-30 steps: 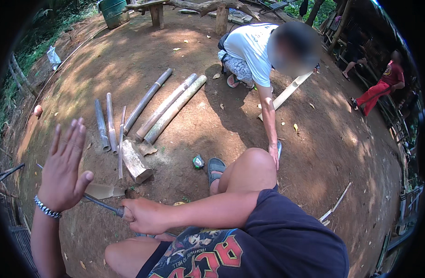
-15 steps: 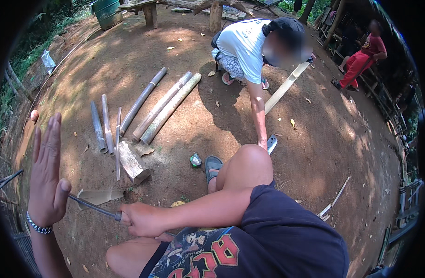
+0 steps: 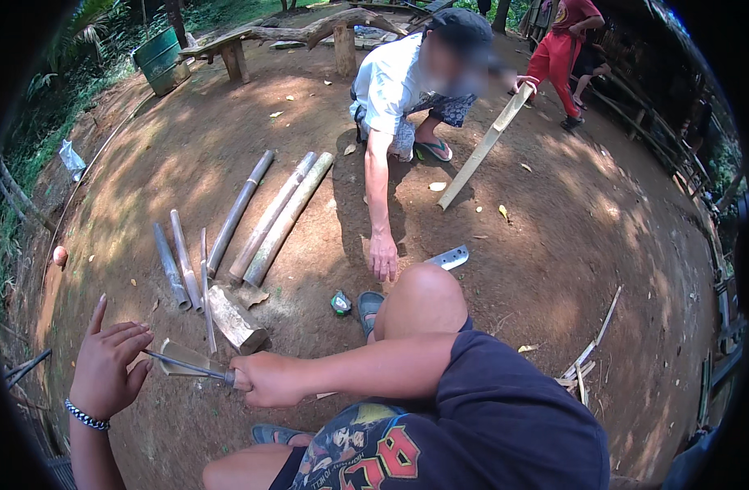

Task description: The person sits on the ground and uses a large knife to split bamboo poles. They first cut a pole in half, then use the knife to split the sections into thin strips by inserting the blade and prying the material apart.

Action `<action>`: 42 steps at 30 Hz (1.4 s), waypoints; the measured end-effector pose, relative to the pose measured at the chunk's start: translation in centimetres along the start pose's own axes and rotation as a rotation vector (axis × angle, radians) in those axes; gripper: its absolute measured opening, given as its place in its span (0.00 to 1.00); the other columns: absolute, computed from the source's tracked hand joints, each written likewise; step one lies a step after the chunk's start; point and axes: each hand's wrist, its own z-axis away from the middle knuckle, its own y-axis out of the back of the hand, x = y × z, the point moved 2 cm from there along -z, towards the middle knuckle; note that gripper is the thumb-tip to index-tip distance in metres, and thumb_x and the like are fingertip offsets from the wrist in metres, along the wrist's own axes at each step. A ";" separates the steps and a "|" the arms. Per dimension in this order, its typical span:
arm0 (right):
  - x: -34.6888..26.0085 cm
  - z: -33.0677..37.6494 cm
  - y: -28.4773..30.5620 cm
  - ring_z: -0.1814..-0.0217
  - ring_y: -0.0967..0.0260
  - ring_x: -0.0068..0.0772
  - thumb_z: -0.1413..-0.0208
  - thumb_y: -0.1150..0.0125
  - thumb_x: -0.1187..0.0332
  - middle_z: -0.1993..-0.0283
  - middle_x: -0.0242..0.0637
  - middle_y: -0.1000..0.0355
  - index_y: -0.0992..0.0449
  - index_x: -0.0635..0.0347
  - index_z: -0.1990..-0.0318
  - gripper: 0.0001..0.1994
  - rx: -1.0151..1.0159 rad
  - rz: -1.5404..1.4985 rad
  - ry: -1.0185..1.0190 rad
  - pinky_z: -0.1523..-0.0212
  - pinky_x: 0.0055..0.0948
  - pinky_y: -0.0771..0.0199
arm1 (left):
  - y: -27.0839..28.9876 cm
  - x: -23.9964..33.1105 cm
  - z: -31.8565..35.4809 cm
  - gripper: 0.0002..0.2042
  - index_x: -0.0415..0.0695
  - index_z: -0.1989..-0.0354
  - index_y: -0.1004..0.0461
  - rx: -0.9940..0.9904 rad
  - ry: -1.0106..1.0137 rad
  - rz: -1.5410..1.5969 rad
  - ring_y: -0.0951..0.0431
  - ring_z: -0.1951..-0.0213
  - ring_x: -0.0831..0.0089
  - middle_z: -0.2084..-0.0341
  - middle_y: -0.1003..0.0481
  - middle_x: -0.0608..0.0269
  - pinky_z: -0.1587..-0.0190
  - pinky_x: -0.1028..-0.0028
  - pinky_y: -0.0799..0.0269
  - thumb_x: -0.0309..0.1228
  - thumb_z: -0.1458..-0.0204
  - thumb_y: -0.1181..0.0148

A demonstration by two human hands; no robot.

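Note:
My right hand [image 3: 268, 380] is closed round the handle of a knife [image 3: 186, 365], its long thin dark blade pointing left. Raised by the tip of the blade is my left hand [image 3: 111, 367], open with its fingers apart and holding nothing. Behind the blade lies a piece of split bamboo [image 3: 181, 353], partly covered by it. A short wood block [image 3: 237, 318] rests just beyond my right hand. Past my foot, a co-worker's hand [image 3: 382, 255] reaches down above a green tape measure [image 3: 342, 303]. The co-worker's other hand grips the top of a tilted split bamboo length [image 3: 484, 149].
Several bamboo poles [image 3: 264, 216] lie on the dirt ground ahead left. A flat metal blade with holes [image 3: 449, 258] lies beyond my knee. Bamboo strips [image 3: 586, 351] are at right. Farther off are a log bench [image 3: 235, 61], a green drum [image 3: 160, 61] and a person in red [image 3: 554, 61].
My left hand has lowered and its fingers have spread. The co-worker's hand has left the holed metal blade and moved left toward the tape measure; the split bamboo now stands tilted in the other hand.

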 end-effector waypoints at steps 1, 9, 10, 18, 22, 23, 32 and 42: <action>0.3 0.1 0.4 0.60 0.26 0.52 0.53 0.39 0.73 0.66 0.49 0.27 0.33 0.66 0.60 0.14 0.020 -0.012 -0.002 0.57 0.43 0.28 | 0.1 0.7 -0.4 0.12 0.44 0.63 0.19 0.024 -0.025 -0.024 0.20 0.52 0.63 0.62 0.18 0.58 0.26 0.49 0.53 0.26 0.59 0.33; 0.5 1.0 3.4 0.58 0.25 0.56 0.50 0.40 0.70 0.65 0.53 0.25 0.34 0.65 0.58 0.14 0.129 0.247 -0.011 0.56 0.48 0.27 | -3.0 -0.7 -1.8 0.07 0.46 0.67 0.23 0.157 -0.161 -0.173 0.19 0.64 0.67 0.69 0.20 0.64 0.39 0.55 0.29 0.26 0.55 0.35; 0.6 0.8 3.7 0.57 0.25 0.57 0.50 0.39 0.70 0.65 0.53 0.25 0.34 0.65 0.58 0.14 0.147 0.300 -0.014 0.55 0.49 0.27 | -3.2 -0.7 -1.6 0.07 0.46 0.67 0.23 0.199 -0.154 -0.190 0.19 0.64 0.66 0.69 0.20 0.63 0.40 0.55 0.28 0.26 0.55 0.35; 0.7 -0.6 4.0 0.59 0.26 0.54 0.51 0.40 0.69 0.66 0.51 0.26 0.31 0.63 0.62 0.10 0.095 0.150 -0.066 0.56 0.47 0.28 | -3.5 -2.2 -2.7 0.09 0.46 0.61 0.21 0.185 -0.117 -0.124 0.18 0.54 0.64 0.61 0.18 0.62 0.35 0.57 0.31 0.28 0.52 0.33; -1.5 -1.8 1.2 0.82 0.33 0.26 0.48 0.40 0.69 0.79 0.32 0.34 0.33 0.59 0.66 0.08 -0.119 -0.193 -0.211 0.81 0.32 0.33 | -2.3 -3.1 0.5 0.21 0.45 0.45 0.27 0.063 -0.035 -0.241 0.28 0.40 0.63 0.45 0.25 0.56 0.29 0.56 0.42 0.28 0.49 0.36; -1.9 -2.2 0.4 0.83 0.34 0.25 0.48 0.40 0.69 0.79 0.32 0.33 0.33 0.58 0.66 0.08 -0.121 -0.211 -0.195 0.83 0.32 0.35 | -2.4 -3.3 1.5 0.24 0.45 0.40 0.29 0.056 -0.033 -0.272 0.30 0.37 0.63 0.42 0.27 0.54 0.28 0.56 0.44 0.28 0.48 0.37; 3.6 -6.4 -5.0 0.68 0.29 0.44 0.52 0.39 0.66 0.72 0.43 0.30 0.31 0.61 0.64 0.12 -0.043 0.126 -0.052 0.60 0.40 0.29 | -8.4 -5.0 7.9 0.31 0.42 0.32 0.41 0.026 0.217 0.003 0.33 0.35 0.56 0.38 0.32 0.49 0.28 0.59 0.43 0.18 0.47 0.47; 2.5 -9.1 -1.4 0.55 0.25 0.61 0.50 0.39 0.67 0.62 0.61 0.24 0.29 0.68 0.54 0.18 0.090 0.428 -0.083 0.52 0.49 0.26 | -9.5 -8.7 6.2 0.09 0.47 0.62 0.22 0.081 0.158 -0.249 0.21 0.54 0.63 0.61 0.19 0.64 0.48 0.65 0.26 0.27 0.53 0.36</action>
